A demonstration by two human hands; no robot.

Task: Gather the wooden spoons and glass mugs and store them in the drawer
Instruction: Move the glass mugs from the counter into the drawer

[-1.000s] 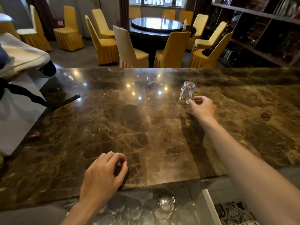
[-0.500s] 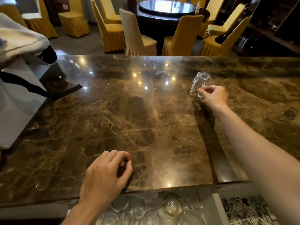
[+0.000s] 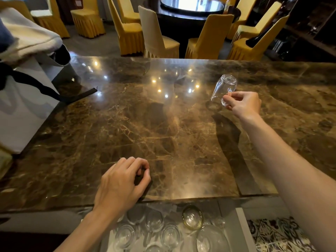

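Observation:
A clear glass mug (image 3: 224, 89) is tilted, bottom up, just above the brown marble counter (image 3: 163, 128) at the far right. My right hand (image 3: 242, 104) grips it by the handle. My left hand (image 3: 121, 184) rests on the counter's near edge, fingers curled with nothing in them. Below the edge the open drawer (image 3: 241, 226) holds several glass mugs (image 3: 154, 231). No wooden spoons are in view.
A white bag with black straps (image 3: 20, 99) and folded cloth sit on the counter's left end. Yellow-covered chairs (image 3: 156, 35) and a round dark table stand beyond the counter. Patterned floor (image 3: 278, 235) shows to the right of the drawer.
My right hand has tipped and lifted the mug off the counter by its handle. The view has dipped downward, showing more of the drawer. My left hand stays put.

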